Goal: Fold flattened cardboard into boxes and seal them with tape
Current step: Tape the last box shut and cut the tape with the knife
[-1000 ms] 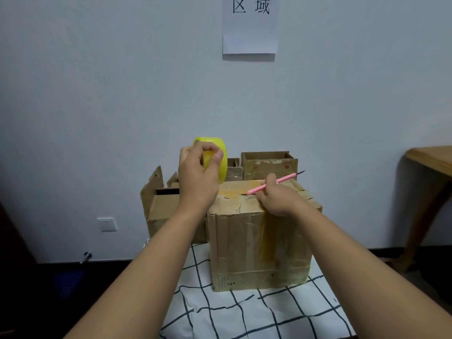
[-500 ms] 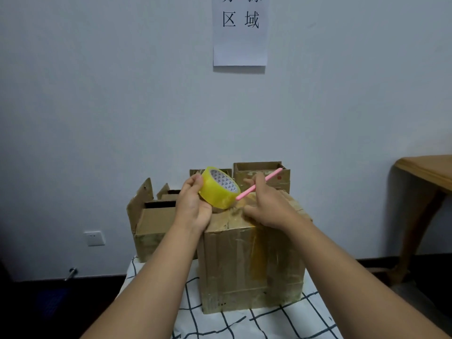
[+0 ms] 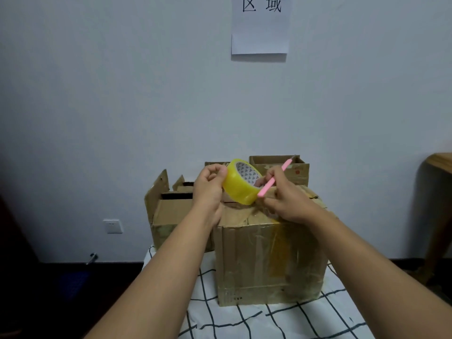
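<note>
A worn cardboard box [image 3: 269,260] stands closed on the checked cloth in front of me, with old tape across its top and down its front. My left hand [image 3: 210,187] grips a yellow roll of tape [image 3: 238,185] just above the box's top left edge. My right hand [image 3: 286,199] holds a thin pink knife [image 3: 274,178], its point aimed up and to the right, and its fingers touch the roll's lower right side over the box top.
Several open cardboard boxes stand behind: one at the left [image 3: 171,211] with raised flaps, one at the back right [image 3: 278,167]. A wooden table [image 3: 440,162] is at the right edge. A paper sign [image 3: 260,25] hangs on the wall; a socket [image 3: 112,226] is low left.
My left hand brought the tape roll down from upright and tilted it so its core faces me. My right hand left the box top and moved up to the roll with the knife.
</note>
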Available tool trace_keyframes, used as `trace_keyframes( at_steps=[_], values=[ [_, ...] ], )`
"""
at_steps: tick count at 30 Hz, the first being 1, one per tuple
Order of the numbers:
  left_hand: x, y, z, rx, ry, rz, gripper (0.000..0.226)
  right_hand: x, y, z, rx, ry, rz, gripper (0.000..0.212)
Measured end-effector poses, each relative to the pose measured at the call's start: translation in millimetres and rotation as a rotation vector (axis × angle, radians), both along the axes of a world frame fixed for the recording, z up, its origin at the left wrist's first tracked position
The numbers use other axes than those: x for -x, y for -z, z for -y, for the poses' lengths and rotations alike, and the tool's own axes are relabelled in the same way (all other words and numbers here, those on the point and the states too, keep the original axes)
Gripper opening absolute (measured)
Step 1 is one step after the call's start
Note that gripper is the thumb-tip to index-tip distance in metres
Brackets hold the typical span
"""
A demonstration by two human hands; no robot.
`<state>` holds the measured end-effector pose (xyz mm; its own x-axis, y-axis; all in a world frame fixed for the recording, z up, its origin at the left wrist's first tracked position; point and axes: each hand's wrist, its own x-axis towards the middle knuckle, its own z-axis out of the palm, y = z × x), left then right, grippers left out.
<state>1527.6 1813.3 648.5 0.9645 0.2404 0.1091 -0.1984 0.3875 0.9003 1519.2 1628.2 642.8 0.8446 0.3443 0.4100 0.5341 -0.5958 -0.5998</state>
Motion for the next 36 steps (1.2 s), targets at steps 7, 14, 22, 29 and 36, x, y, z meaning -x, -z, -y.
trace_keyframes(
  at_steps=[7,14,22,29,36],
  values=[
    [-4.6,7.2,-4.0,-0.223,-0.205,0.041,0.018,-2.8,1.4,7.4,-0.189,-0.059,-0.12,0.038],
    [-10.1,11.8,-2.0,-0.335,-0.309,-0.055,0.019,1.1,-4.5,9.9,-0.365,-0.02,-0.159,0.041],
    [9.7,-8.3,12.5,-0.51,-0.282,-0.109,0.028,-1.2,-6.5,10.8,-0.434,0.018,-0.192,0.052],
    [20.7,-3.1,12.9,-0.487,-0.253,-0.139,0.036,-2.3,-7.6,11.5,-0.498,0.188,-0.122,0.032],
    [23.0,-1.8,-14.0,-0.22,-0.231,-0.183,0.025,-6.0,-1.7,21.6,-0.448,0.255,-0.123,0.037]
  ],
)
